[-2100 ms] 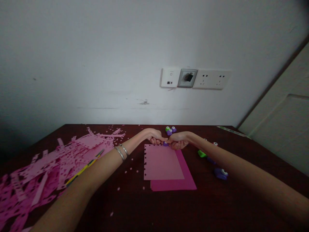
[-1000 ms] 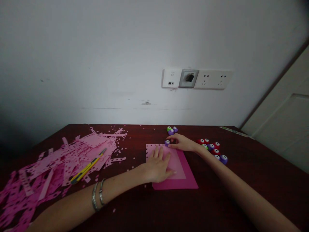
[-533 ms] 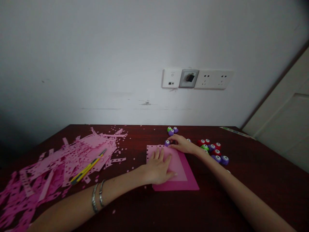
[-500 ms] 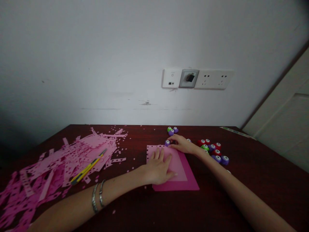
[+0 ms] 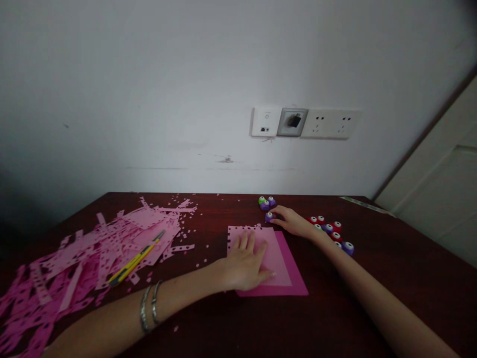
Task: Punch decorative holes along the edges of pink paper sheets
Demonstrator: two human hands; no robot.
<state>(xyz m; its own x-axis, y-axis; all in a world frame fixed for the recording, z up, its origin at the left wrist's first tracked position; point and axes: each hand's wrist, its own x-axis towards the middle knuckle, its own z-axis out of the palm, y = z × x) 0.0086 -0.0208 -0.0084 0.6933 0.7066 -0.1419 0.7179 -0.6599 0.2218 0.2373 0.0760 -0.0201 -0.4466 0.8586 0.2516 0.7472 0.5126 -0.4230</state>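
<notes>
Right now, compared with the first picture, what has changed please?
The left hand came away from the purple punch and lies flat on the light pink sheet. The right hand, holding the punch, moved it rightward, off the sheet's far edge. The yellow cutter and pink scraps stayed in place.

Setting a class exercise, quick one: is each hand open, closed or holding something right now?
Left hand: open, laid flat on the light pink sheet.
Right hand: closed, holding a purple punch.
</notes>
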